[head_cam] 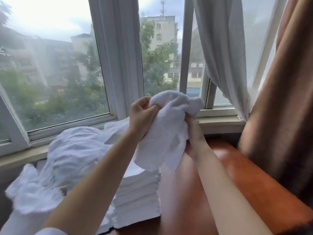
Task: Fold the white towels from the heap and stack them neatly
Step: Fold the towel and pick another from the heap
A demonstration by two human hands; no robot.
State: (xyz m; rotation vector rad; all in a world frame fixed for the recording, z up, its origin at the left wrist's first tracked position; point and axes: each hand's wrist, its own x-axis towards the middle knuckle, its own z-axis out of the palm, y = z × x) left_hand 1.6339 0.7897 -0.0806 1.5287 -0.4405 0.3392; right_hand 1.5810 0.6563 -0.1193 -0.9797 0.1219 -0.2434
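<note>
**Crumpled towel raised between both hands**

The white towel point(171, 126) is hanging bunched above the folded stack point(138, 197). The left hand point(142, 116) is pinching its upper edge; the right hand point(193, 134) is gripping its side, fingers curled.

Ahead of you a white-framed window point(116, 65) looks out on trees point(157, 65) and pale apartment blocks point(162, 34). A sheer white curtain point(220, 53) hangs at its right, beside a heavier brown curtain point(279, 92). Below you lies the glossy reddish-brown surface point(237, 175).
</note>
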